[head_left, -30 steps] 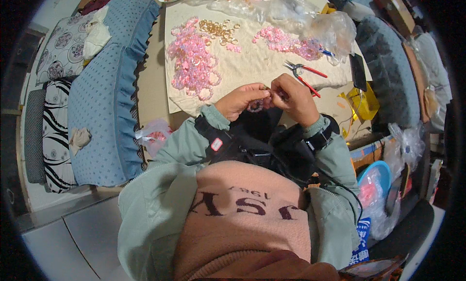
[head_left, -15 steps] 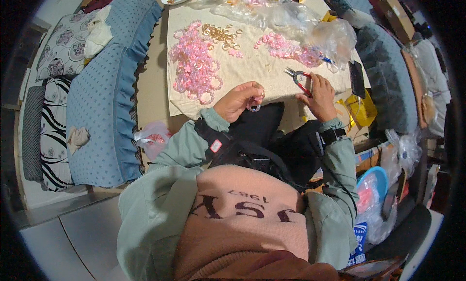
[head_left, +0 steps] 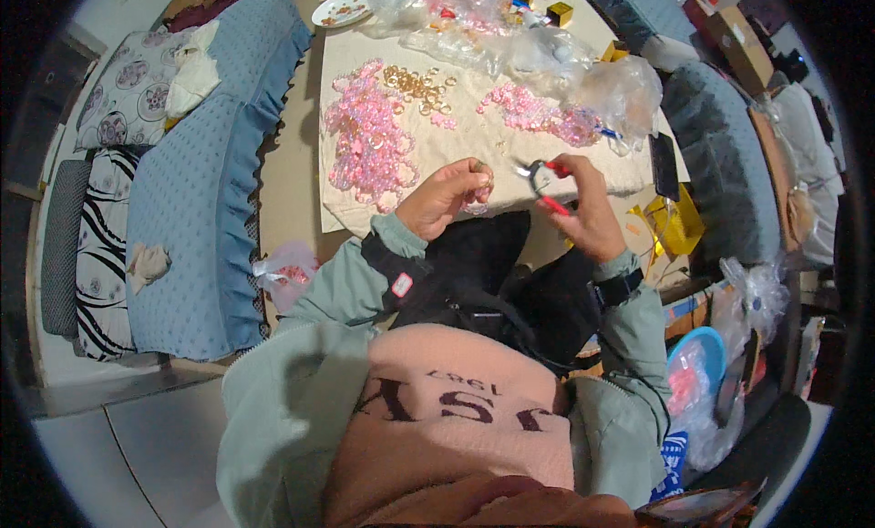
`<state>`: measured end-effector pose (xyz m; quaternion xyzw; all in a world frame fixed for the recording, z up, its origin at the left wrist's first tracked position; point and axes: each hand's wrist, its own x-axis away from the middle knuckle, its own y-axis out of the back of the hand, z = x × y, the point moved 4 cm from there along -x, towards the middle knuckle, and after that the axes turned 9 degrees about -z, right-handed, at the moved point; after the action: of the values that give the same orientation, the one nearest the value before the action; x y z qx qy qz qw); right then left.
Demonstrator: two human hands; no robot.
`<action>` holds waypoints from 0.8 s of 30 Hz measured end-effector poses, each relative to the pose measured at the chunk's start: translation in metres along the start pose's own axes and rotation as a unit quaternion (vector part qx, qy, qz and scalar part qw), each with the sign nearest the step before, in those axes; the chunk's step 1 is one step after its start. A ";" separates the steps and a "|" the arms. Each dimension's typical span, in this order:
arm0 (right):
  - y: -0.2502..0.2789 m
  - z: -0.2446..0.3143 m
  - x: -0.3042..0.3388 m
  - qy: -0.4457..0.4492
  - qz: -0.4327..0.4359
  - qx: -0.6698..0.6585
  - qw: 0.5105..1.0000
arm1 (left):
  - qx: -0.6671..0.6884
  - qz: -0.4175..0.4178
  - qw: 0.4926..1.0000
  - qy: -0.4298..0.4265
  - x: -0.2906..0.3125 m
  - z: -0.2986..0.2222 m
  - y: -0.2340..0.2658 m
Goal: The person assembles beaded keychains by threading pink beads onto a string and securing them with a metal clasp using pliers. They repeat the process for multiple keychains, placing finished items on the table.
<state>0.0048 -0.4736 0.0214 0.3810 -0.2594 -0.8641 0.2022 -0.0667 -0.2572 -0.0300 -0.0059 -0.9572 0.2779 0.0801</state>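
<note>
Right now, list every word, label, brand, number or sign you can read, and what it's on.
Peach fleece pullover: large dark letters, smaller digits above, upside down in view; legible, not transcribed.
Small white-and-red tag by the black band on the left forearm: too small to read.
Blue plastic packet, lower right: white print, too small and partly hidden.

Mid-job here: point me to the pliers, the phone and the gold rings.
Pliers (head_left: 552, 205): head view, on the lower red handle.
Phone (head_left: 664, 166): head view, on the middle of its dark face.
Gold rings (head_left: 418, 85): head view, on the middle of the pile.
</note>
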 end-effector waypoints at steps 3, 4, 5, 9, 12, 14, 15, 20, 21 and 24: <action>-0.001 0.027 -0.008 0.010 0.028 0.022 0.999 | 0.007 -0.005 1.000 -0.005 0.005 -0.003 -0.005; -0.001 0.033 -0.009 0.016 0.028 0.024 0.999 | 0.012 -0.004 1.000 -0.002 0.007 -0.004 -0.005; -0.002 0.036 -0.011 0.002 0.033 0.023 0.999 | 0.018 0.002 1.000 -0.005 0.008 -0.007 -0.005; -0.002 0.044 -0.012 0.004 0.037 0.014 0.999 | 0.031 0.028 0.999 -0.026 0.012 -0.013 -0.008; -0.001 0.047 -0.012 0.002 0.041 0.012 0.999 | 0.021 0.023 0.999 -0.024 0.015 -0.014 -0.009; 0.000 0.050 -0.012 -0.001 0.052 0.006 0.999 | 0.030 0.023 0.999 -0.024 0.017 -0.014 -0.010; 0.000 0.052 -0.012 -0.006 0.055 0.003 0.998 | 0.035 0.023 0.999 -0.024 0.017 -0.015 -0.010; 0.001 0.056 -0.010 -0.018 0.072 -0.022 0.997 | 0.034 0.029 0.999 -0.030 0.020 -0.016 -0.011; 0.002 0.057 -0.009 -0.018 0.071 -0.019 0.997 | 0.031 0.029 0.999 -0.031 0.020 -0.016 -0.011; 0.003 0.057 -0.007 -0.016 0.060 -0.020 0.998 | 0.043 0.031 0.998 -0.027 0.021 -0.016 -0.013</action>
<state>-0.0342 -0.4549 0.0597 0.3466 -0.2676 -0.8616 0.2568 -0.0847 -0.2590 -0.0067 -0.0249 -0.9456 0.3212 0.0456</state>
